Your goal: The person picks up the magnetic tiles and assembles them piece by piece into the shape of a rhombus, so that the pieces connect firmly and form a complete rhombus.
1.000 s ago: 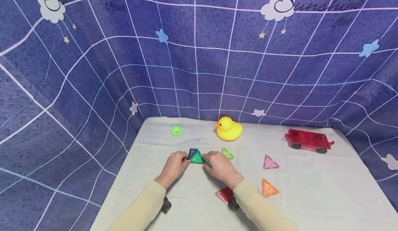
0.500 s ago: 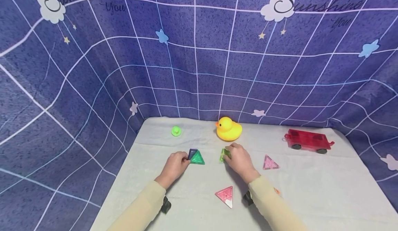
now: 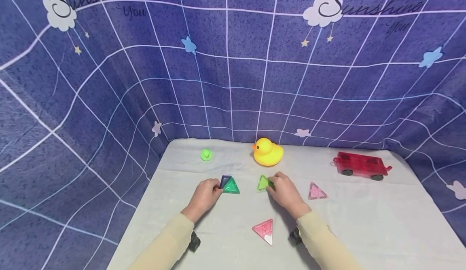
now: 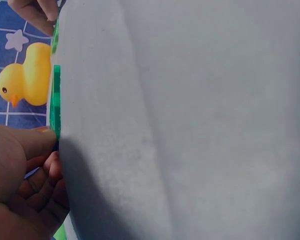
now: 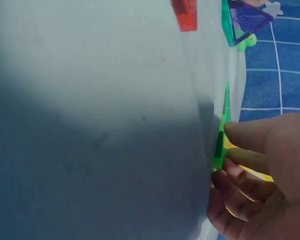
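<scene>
My left hand [image 3: 204, 197] pinches a translucent dark blue-purple triangular magnetic tile [image 3: 224, 180] at its lower left corner. Against that tile leans a green triangular tile [image 3: 231, 186]; in the right wrist view the purple tile [image 5: 249, 21] is raised at an angle beside the green one. To the right, my right hand [image 3: 287, 193] holds a lime green triangular tile [image 3: 263, 183] by its right side, between thumb and fingers. The right wrist view has that lime tile [image 5: 221, 145] nearly edge-on, its lower part among the fingertips.
A pink-red triangle [image 3: 264, 230] lies nearer me, and a pale pink triangle [image 3: 317, 191] lies right of the right hand. Behind stand a yellow rubber duck [image 3: 268, 152], a small green duck [image 3: 206, 155] and a red wheeled car base [image 3: 361, 165]. The right sleeve covers most of an orange tile.
My right hand has left the green tile, moved right and taken hold of the lime tile, which has turned slightly. My left hand has stayed in place.
</scene>
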A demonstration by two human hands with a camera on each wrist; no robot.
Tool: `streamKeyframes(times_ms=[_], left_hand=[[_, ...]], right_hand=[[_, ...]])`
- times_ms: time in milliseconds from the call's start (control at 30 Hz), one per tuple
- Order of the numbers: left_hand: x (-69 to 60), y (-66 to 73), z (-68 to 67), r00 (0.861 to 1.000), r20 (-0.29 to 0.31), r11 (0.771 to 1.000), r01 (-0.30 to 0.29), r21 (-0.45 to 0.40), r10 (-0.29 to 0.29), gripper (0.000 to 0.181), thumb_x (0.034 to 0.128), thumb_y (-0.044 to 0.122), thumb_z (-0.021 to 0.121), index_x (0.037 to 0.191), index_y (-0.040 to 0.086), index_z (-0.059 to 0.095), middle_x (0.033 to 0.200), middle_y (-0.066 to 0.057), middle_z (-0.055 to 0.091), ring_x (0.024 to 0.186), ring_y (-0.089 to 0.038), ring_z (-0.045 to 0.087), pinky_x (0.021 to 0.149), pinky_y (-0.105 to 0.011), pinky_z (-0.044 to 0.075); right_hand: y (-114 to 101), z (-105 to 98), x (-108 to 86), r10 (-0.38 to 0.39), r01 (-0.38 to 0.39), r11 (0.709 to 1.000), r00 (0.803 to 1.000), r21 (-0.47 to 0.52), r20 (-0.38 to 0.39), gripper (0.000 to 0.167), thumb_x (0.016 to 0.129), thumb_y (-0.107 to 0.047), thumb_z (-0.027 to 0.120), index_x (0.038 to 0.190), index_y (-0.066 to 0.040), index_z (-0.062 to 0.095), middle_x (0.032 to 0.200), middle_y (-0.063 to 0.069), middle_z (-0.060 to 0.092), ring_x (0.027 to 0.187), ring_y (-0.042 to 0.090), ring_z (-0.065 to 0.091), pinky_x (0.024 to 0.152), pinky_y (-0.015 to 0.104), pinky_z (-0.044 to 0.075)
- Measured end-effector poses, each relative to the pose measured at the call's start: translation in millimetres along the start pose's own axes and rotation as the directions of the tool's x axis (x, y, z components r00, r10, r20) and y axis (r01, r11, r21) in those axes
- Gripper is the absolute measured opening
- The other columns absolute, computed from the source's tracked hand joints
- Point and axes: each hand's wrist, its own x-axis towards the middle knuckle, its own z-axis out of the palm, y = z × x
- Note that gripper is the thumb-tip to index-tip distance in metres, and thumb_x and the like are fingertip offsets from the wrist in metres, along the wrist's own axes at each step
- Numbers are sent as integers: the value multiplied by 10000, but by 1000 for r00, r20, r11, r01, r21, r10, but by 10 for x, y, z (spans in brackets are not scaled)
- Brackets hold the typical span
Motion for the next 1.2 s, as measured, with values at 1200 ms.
streamKeyframes(times_ms=[1200], left_hand=[[-2, -4, 1, 999, 34, 1000, -6, 25, 5, 259, 898, 56, 804, 799, 134, 578, 711, 69, 504, 648, -102, 469, 607, -293, 435]], right_hand=[[-34, -80, -91, 71, -68, 992, 997, 109, -24, 351, 793, 27, 854, 1052, -89, 648, 829, -10, 643, 728, 145, 576, 730, 400, 536]])
